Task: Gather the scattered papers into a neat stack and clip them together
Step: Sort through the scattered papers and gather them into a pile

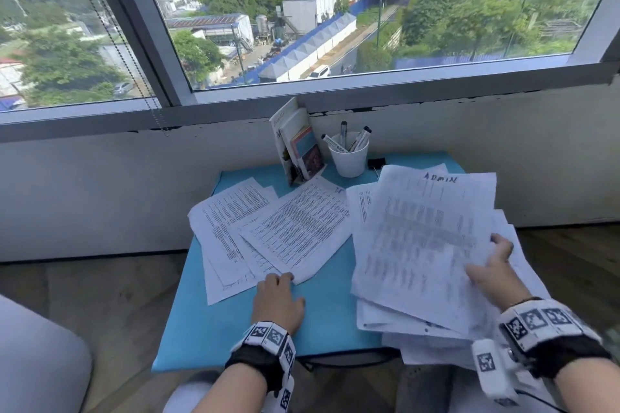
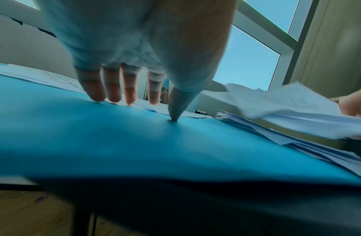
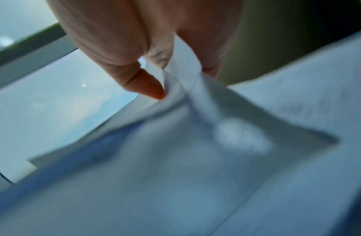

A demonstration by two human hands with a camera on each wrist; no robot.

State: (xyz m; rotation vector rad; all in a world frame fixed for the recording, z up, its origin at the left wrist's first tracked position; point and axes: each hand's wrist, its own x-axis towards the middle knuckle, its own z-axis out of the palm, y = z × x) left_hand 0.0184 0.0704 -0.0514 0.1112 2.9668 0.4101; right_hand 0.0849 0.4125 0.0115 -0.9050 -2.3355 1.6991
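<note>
The right hand (image 1: 490,273) has its fingers (image 3: 143,83) pinching the near right edge of a sheaf of printed papers (image 1: 426,245), thumb on top, so the sheets lift and bend off the desk (image 1: 328,318); the top sheet bears the handwritten word "ADMIN", and the wrist view of this grasp is blurred. Beneath that sheaf, more loose sheets (image 1: 436,349) lie fanned over the desk's near right corner and hang past its edge. The left hand (image 1: 276,302) lies palm down on the blue surface, its fingers (image 2: 94,89) straight and spread, holding nothing, with the tips just at the near edge of a second spread of papers (image 1: 268,231) scattered across the left half of the desk. At the back, against the wall, stand a small rack of booklets (image 1: 298,144) and a white cup (image 1: 349,157) with several markers in it. Just right of the cup lies a black binder clip (image 1: 376,163), apart from both hands. A window (image 1: 302,10) above looks out on trees and rooftops.
</note>
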